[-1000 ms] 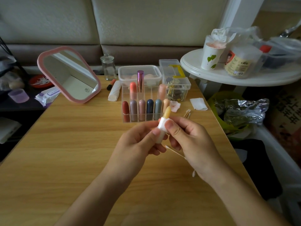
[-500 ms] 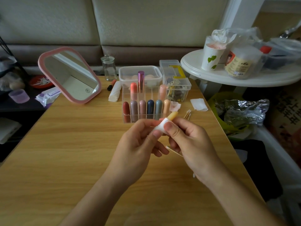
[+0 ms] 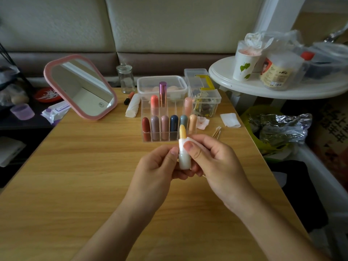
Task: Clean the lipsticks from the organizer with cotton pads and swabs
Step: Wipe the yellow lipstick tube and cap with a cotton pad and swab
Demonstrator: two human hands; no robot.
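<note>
Just above the wooden table (image 3: 75, 176), in front of the clear organizer (image 3: 175, 108), a person holds one lipstick (image 3: 184, 157) upright, its yellow tip uppermost. The left hand (image 3: 156, 166) grips the pale tube low down, thumb and curled fingers closed round it. The right hand (image 3: 218, 162) pinches a white cotton pad (image 3: 182, 143) round the neck of the tube, thumb pressed flat on it. A thin stick peeks from under that hand, perhaps a swab; I cannot tell. Other lipsticks stand in the organizer's compartments, with loose swabs (image 3: 216, 131) lying just beside it.
</note>
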